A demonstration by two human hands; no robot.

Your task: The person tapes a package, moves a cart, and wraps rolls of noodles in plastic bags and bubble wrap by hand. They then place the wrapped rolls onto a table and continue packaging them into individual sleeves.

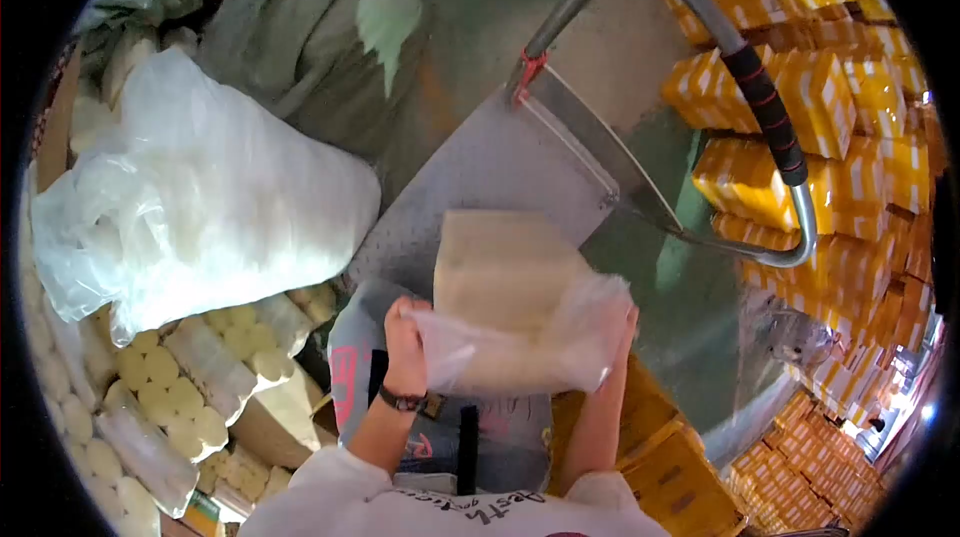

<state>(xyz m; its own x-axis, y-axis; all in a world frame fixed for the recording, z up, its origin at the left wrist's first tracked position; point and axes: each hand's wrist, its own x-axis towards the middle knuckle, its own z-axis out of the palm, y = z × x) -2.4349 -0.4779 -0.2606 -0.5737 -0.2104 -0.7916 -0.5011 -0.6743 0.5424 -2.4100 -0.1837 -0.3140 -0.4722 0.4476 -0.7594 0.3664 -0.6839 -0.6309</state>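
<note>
In front of my body is a tan, box-shaped block (510,262), with a clear plastic bag (480,347) around its near part. My left hand (405,342) is closed on the bag's left edge, a dark watch on that wrist. On the opposite side my right hand (626,332) grips the bag's right edge, its fingers partly hidden by the plastic. The block's far end shows bare above the film. What supports it underneath is hidden.
A grey platform cart (460,172) with a bent metal handle (765,102) stands ahead. Left are a large plastic-wrapped bundle (240,187) and several packs of pale rolls (165,377). Orange-and-white taped boxes (760,87) are stacked right; an orange carton (670,467) sits near my right arm.
</note>
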